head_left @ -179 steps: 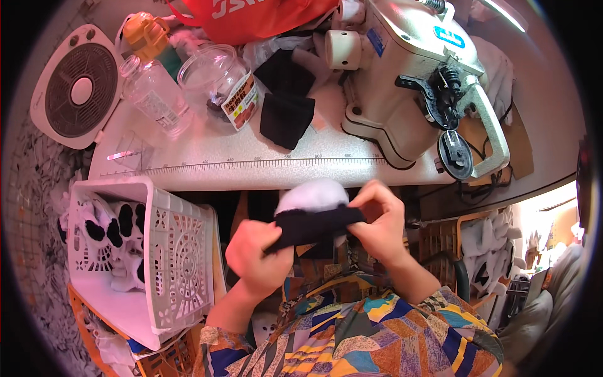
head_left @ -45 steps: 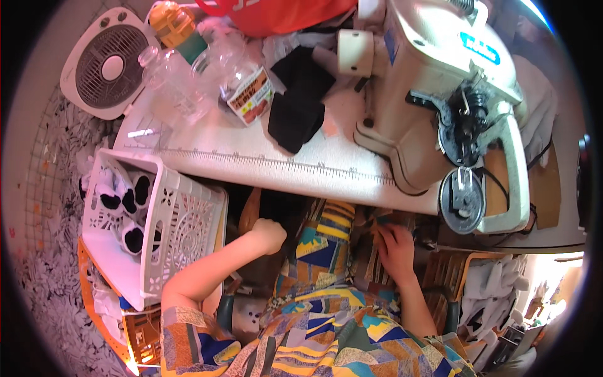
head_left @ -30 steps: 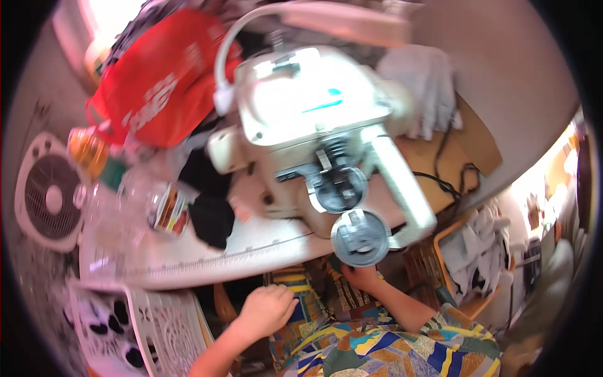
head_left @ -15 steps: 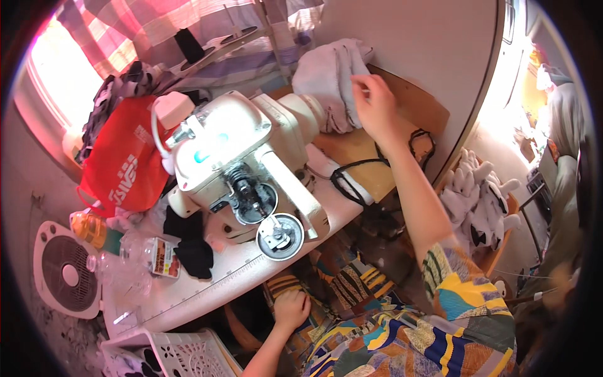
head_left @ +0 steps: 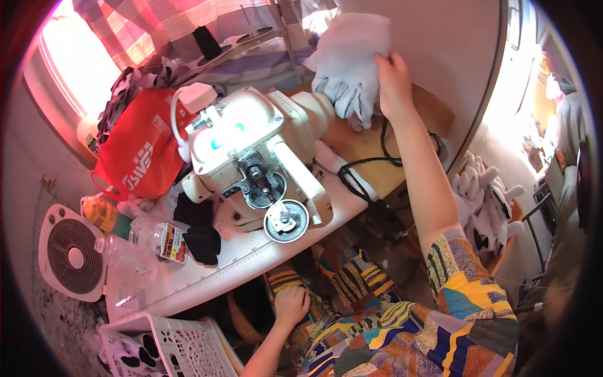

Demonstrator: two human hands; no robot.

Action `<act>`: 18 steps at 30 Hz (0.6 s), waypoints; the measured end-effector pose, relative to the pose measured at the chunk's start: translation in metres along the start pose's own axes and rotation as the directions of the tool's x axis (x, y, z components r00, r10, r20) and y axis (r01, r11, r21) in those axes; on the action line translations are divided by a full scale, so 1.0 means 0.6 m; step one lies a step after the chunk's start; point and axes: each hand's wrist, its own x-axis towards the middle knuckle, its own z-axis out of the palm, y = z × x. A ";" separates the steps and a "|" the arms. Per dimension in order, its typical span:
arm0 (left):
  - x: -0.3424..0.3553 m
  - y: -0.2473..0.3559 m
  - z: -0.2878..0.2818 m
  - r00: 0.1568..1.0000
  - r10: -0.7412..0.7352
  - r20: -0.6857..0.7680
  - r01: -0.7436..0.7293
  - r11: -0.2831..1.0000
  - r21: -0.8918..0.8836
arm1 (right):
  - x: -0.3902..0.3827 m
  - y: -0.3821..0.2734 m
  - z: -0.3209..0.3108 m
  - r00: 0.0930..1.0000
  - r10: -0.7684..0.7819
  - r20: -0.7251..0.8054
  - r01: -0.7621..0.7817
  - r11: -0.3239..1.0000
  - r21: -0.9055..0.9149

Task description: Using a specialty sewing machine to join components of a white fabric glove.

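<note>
White lettering runs along the red bag (head_left: 147,135) at left of the frame, with smaller characters above it. A printed label (head_left: 173,244) faces outward on the clear jar (head_left: 144,232), and a small blue badge (head_left: 217,144) on the pale machine (head_left: 254,116) is washed out by glare. A graduated scale (head_left: 213,274) follows the front edge of the table (head_left: 182,300).

Counted: one machine, one red bag, one fan (head_left: 76,258), one black thread cone (head_left: 206,42), one clear jar, one clear bottle (head_left: 129,257) and one white crate (head_left: 195,352). More white gloves are heaped in the orange basket (head_left: 516,220) at right, too overlapped to count.

A bundle of white gloves (head_left: 358,47) is at the top of the frame, right of centre. Its long axis is near vertical, cuffs up and glove tips down; its number cannot be told. The right hand (head_left: 396,91) has its fingers closed on the bundle's right edge. The left hand (head_left: 292,305) rests on the lap, fingers curled; whether they enclose anything cannot be told.
</note>
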 end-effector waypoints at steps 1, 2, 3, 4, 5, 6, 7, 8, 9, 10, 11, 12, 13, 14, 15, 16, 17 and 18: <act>0.001 0.000 -0.001 1.000 0.000 0.011 0.000 1.000 0.006 | -0.021 -0.019 -0.011 0.997 -0.073 -0.018 0.073 0.997 0.020; 0.003 0.002 -0.004 1.000 0.002 0.018 -0.002 1.000 -0.003 | -0.044 -0.036 -0.025 0.994 -0.056 -0.091 0.059 0.998 0.034; 0.008 0.005 -0.008 0.999 0.030 0.009 -0.030 1.000 -0.002 | -0.067 -0.053 -0.043 0.989 -0.066 -0.130 0.073 0.996 0.052; 0.014 0.010 -0.013 0.999 0.048 0.016 -0.048 0.999 -0.002 | -0.092 -0.067 -0.060 0.984 -0.106 -0.146 0.116 0.991 0.061; 0.022 0.019 -0.020 0.998 0.056 0.026 -0.056 0.998 -0.004 | -0.121 -0.078 -0.076 0.981 -0.098 -0.168 0.109 0.992 0.061; 0.032 0.029 -0.026 0.998 0.052 0.039 -0.048 0.994 -0.103 | -0.151 -0.086 -0.090 0.979 -0.117 -0.165 0.128 0.990 0.054; 0.044 0.044 -0.034 0.998 0.035 0.049 -0.023 0.975 -0.222 | -0.181 -0.092 -0.099 0.971 -0.101 -0.219 0.112 0.993 0.040; 0.057 0.062 -0.042 0.998 0.009 0.069 0.015 0.940 -0.340 | -0.211 -0.098 -0.107 0.979 -0.073 -0.191 0.097 0.988 0.120; 0.070 0.083 -0.052 0.994 -0.015 0.106 0.062 0.888 -0.456 | -0.240 -0.104 -0.114 0.976 -0.009 -0.217 0.052 0.980 0.190; 0.084 0.104 -0.062 0.993 -0.010 0.116 0.069 0.851 -0.521 | -0.271 -0.109 -0.120 0.974 0.049 -0.221 0.015 0.960 0.278; 0.097 0.125 -0.074 0.990 -0.001 0.138 0.082 0.808 -0.584 | -0.307 -0.110 -0.124 0.959 0.057 -0.279 0.003 0.978 0.211; 0.107 0.147 -0.088 0.990 0.003 0.138 0.092 0.728 -0.679 | -0.344 -0.110 -0.128 0.966 0.021 -0.258 0.035 0.977 0.208; 0.117 0.168 -0.102 0.991 0.006 0.133 0.099 0.639 -0.763 | -0.379 -0.106 -0.129 0.947 -0.123 -0.296 0.112 0.992 -0.056; 0.125 0.184 -0.115 0.992 -0.008 0.129 0.113 0.531 -0.840 | -0.411 -0.099 -0.130 0.928 -0.288 -0.234 0.224 0.938 -0.266; 0.132 0.197 -0.128 0.994 0.007 0.106 0.096 0.368 -0.925 | -0.439 -0.095 -0.134 0.871 -0.483 -0.089 0.390 0.790 -0.473; 0.140 0.205 -0.138 0.991 -0.031 0.129 0.131 0.072 -0.989 | -0.459 -0.098 -0.146 0.949 -0.309 0.060 0.305 0.855 -0.420; 0.147 0.211 -0.144 0.987 -0.073 0.143 0.125 -0.206 -0.971 | -0.470 -0.098 -0.156 0.835 -0.462 0.297 0.549 0.737 -0.394; 0.154 0.211 -0.149 0.954 -0.167 0.249 0.148 -0.460 -0.875 | -0.481 -0.101 -0.167 0.653 -0.569 0.499 0.745 0.599 -0.292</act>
